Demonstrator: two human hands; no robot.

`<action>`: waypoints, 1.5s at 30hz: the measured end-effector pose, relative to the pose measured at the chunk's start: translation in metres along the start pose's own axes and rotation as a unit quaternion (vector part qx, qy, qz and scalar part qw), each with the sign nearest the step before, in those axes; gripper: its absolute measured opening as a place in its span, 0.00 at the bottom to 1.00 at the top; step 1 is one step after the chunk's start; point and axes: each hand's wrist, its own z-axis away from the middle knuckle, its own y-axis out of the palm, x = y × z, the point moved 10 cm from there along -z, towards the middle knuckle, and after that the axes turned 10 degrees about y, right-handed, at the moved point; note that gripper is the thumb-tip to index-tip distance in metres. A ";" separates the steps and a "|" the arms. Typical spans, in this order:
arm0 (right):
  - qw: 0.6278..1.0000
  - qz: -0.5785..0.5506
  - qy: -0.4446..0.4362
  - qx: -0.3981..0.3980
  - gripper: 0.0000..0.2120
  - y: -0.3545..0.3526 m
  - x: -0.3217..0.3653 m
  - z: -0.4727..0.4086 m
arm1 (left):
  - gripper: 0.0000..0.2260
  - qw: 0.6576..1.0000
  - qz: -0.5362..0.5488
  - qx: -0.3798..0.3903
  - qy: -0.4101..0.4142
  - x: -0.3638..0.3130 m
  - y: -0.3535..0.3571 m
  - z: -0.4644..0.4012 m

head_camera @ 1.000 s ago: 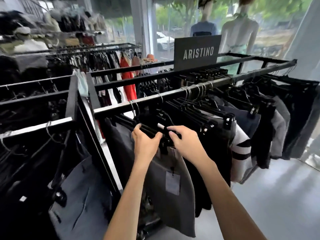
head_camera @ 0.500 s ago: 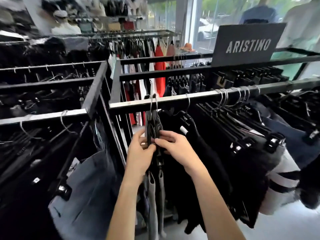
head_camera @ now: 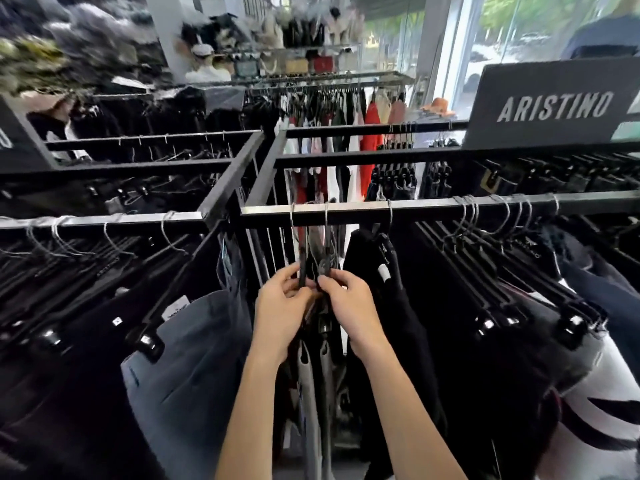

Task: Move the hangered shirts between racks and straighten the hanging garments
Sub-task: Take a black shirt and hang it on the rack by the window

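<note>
Two racks are butted end to end; on the right rack rail (head_camera: 433, 206) two hangers (head_camera: 317, 258) with grey garments (head_camera: 313, 386) are hooked. Both are pinched, left hand (head_camera: 281, 317) and right hand (head_camera: 349, 308) closed on them. Straightening is judged under way; spacing the hooks apart is required next.

Daylight is pouring through the windows (head_camera: 519, 39) at upper right, blowing them out. Dark garments (head_camera: 467, 341) are losing detail in shadow. Motion blur is smearing the upper-left shelves (head_camera: 69, 46); wide-angle distortion is bending the rails (head_camera: 450, 206).
</note>
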 end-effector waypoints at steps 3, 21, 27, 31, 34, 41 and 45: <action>1.000 -0.006 0.007 -0.008 0.12 -0.002 -0.004 -0.005 | 0.21 1.000 0.003 -0.012 0.003 -0.001 -0.010 0.001; 1.000 -0.025 0.008 -0.011 0.19 -0.004 -0.009 -0.015 | 0.22 1.000 0.001 -0.008 -0.011 0.011 -0.049 -0.008; 1.000 0.007 -0.028 0.011 0.22 0.029 0.004 -0.010 | 0.20 0.997 -0.072 0.012 0.008 0.005 -0.058 -0.012; 0.998 0.010 -0.043 0.039 0.22 0.049 0.010 -0.005 | 0.19 0.996 -0.088 0.003 0.016 0.004 -0.064 -0.014; 0.998 0.007 -0.046 0.051 0.13 0.056 0.009 -0.003 | 0.18 0.993 -0.118 0.007 0.026 0.001 -0.066 -0.015; 0.988 0.129 -0.080 0.040 0.18 0.047 0.027 0.006 | 0.15 0.965 -0.231 -0.060 0.111 -0.043 -0.065 -0.008; 0.985 0.089 -0.143 -0.048 0.10 -0.007 0.065 0.021 | 0.09 0.938 -0.226 -0.113 0.239 -0.099 -0.033 0.010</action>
